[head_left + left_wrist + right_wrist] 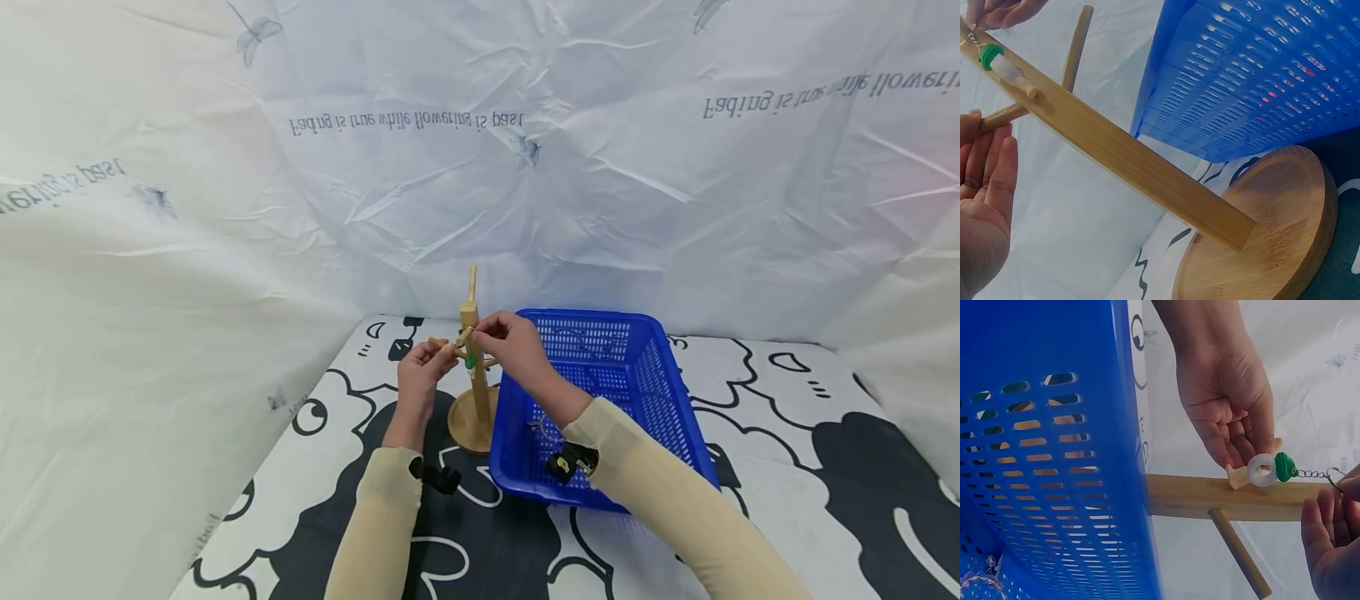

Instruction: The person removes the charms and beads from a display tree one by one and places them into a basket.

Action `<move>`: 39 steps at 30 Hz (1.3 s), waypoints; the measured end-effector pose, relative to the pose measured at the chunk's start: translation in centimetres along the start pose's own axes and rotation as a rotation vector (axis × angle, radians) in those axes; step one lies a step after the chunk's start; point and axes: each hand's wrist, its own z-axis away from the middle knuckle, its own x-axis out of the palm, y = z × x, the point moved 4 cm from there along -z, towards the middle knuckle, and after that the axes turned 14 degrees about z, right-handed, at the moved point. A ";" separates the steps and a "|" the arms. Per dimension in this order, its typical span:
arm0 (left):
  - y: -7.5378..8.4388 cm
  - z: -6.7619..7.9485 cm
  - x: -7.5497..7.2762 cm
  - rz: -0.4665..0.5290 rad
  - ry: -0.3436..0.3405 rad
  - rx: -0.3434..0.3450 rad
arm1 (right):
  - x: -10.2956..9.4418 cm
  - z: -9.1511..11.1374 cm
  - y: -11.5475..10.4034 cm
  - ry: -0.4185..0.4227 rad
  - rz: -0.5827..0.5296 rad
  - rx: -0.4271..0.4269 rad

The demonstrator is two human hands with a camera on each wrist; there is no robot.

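Note:
A wooden stand (480, 392) with a square post, side pegs and a round base stands upright. My left hand (422, 375) pinches one of its side pegs (1004, 117) between thumb and fingers. The right hand (517, 346), at the upper part of the post, pinches the metal ring (1334, 478) of a keychain. From that ring a short chain and a charm (1272, 469) hang along the post. The charm has a green cap, a white round part and a pale, tail-like end, which lies close to the gripped peg.
A blue plastic basket (690, 417) with slotted walls stands right beside the stand, under my right forearm. Beaded trinkets (985, 584) lie inside it. The table carries a black-and-white cartoon cloth (322, 417). White printed sheeting (450, 192) hangs behind and at the sides.

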 end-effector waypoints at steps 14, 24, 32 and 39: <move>0.0 -0.2 0.0 0.017 0.010 0.001 | -0.4 0.3 -0.7 -0.028 -0.043 0.013; 0.3 -0.2 0.2 0.015 0.016 -0.001 | -0.6 0.7 -1.2 -0.039 -0.065 0.017; 0.3 -0.2 0.2 0.012 0.018 0.001 | -0.9 1.0 -1.7 -0.040 -0.065 0.012; 0.3 -0.1 0.3 0.030 0.023 -0.002 | -1.1 1.1 -2.1 -0.037 -0.053 -0.024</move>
